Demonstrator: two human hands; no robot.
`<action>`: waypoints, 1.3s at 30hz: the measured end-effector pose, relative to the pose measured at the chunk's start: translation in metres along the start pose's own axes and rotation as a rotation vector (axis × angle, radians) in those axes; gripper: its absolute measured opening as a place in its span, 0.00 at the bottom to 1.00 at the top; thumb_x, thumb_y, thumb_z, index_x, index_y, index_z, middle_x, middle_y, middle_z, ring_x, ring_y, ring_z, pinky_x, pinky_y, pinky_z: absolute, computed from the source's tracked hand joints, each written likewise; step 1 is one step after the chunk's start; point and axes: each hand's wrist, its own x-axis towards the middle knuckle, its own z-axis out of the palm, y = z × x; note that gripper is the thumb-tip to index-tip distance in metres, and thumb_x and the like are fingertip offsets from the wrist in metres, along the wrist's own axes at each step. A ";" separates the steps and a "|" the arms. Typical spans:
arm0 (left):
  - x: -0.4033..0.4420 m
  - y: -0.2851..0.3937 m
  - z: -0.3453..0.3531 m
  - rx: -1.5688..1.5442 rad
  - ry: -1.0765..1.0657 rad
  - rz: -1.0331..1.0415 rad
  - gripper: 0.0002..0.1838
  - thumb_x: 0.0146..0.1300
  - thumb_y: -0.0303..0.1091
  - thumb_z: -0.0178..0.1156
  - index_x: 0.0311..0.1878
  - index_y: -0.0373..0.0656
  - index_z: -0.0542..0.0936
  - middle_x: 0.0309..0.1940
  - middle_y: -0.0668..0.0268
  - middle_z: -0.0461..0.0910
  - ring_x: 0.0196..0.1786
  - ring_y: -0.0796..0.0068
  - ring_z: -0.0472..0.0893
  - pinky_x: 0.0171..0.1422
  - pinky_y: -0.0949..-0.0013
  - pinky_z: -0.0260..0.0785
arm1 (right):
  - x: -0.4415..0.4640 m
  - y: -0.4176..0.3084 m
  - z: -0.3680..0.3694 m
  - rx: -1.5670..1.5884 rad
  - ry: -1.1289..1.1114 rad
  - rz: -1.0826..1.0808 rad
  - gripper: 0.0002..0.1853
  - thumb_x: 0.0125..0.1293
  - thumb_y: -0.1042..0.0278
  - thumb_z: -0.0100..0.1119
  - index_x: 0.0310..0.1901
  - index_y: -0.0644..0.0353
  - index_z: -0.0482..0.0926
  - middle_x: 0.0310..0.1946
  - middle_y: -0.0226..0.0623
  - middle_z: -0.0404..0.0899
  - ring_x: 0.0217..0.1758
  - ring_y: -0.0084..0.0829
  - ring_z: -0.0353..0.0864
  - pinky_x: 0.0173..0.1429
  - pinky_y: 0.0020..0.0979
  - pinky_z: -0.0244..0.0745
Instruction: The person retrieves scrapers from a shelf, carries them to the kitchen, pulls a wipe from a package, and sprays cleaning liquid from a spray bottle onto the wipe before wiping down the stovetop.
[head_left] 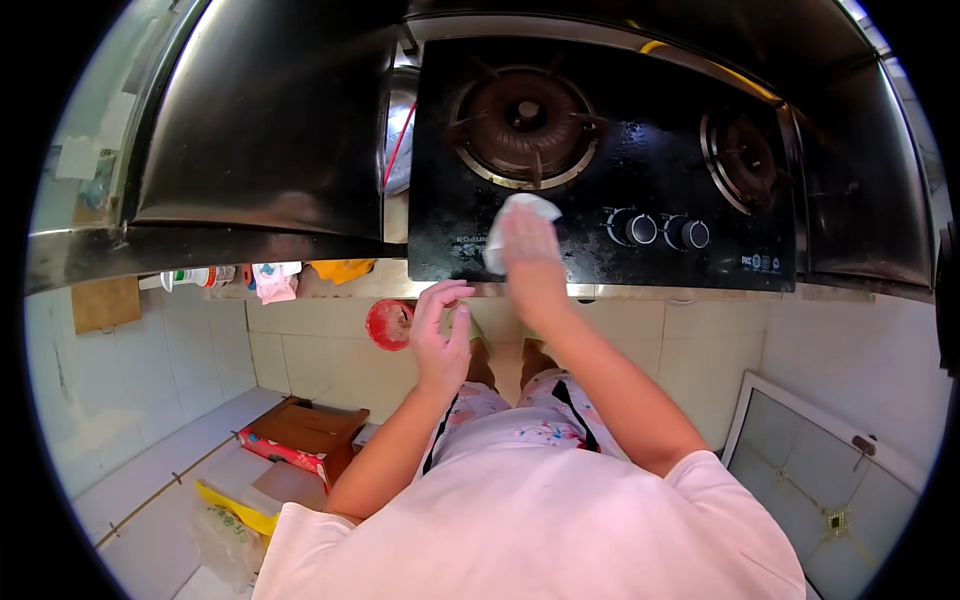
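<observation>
A white cloth (494, 250) lies on the black glass stovetop (620, 95), just in front of the larger burner (527, 115). My right hand (530, 238) presses on this cloth, its fingers together and slightly blurred. Two round control knobs (660, 230) are to the right of that hand. My left hand (441, 325) hangs by the front edge of the counter, left of my right wrist, fingers curved and thumb apart, with nothing in it.
The second burner (742, 160) sits at the stove's right. Dark panels (265, 120) flank the stove. On the floor is a red bucket (389, 325); a brown box (318, 430) and a plastic bag (225, 540) lie at lower left.
</observation>
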 end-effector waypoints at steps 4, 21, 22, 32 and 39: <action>0.001 -0.013 -0.015 -0.031 0.037 0.004 0.09 0.64 0.19 0.53 0.45 0.37 0.79 0.50 0.62 0.77 0.47 0.76 0.75 0.52 0.75 0.68 | 0.008 -0.041 0.017 0.108 0.031 -0.116 0.24 0.61 0.67 0.56 0.59 0.66 0.75 0.67 0.49 0.67 0.72 0.48 0.64 0.75 0.49 0.54; 0.003 -0.017 -0.037 -0.001 0.013 0.118 0.11 0.58 0.16 0.54 0.42 0.38 0.81 0.43 0.58 0.81 0.46 0.61 0.80 0.53 0.66 0.72 | -0.001 -0.019 0.010 0.080 0.204 0.062 0.23 0.51 0.80 0.57 0.52 0.63 0.79 0.61 0.45 0.75 0.68 0.42 0.71 0.74 0.48 0.58; 0.002 -0.018 -0.037 -0.008 0.007 0.102 0.11 0.58 0.16 0.54 0.42 0.38 0.81 0.43 0.58 0.81 0.46 0.61 0.80 0.53 0.66 0.72 | 0.005 -0.026 0.019 0.082 0.178 0.025 0.23 0.51 0.79 0.57 0.52 0.64 0.79 0.61 0.45 0.75 0.68 0.42 0.71 0.75 0.47 0.58; 0.001 -0.027 -0.048 -0.031 0.007 0.066 0.12 0.60 0.17 0.53 0.44 0.39 0.81 0.45 0.58 0.81 0.49 0.61 0.80 0.56 0.66 0.71 | 0.001 -0.045 0.020 0.143 0.210 0.001 0.19 0.55 0.77 0.57 0.51 0.64 0.79 0.58 0.48 0.77 0.63 0.47 0.75 0.70 0.48 0.64; -0.001 -0.041 -0.051 -0.054 0.077 -0.013 0.14 0.61 0.18 0.52 0.49 0.39 0.80 0.47 0.58 0.81 0.52 0.61 0.80 0.59 0.66 0.71 | 0.001 -0.069 0.035 0.326 0.009 -0.232 0.21 0.51 0.79 0.55 0.50 0.65 0.81 0.60 0.42 0.77 0.67 0.39 0.72 0.75 0.42 0.60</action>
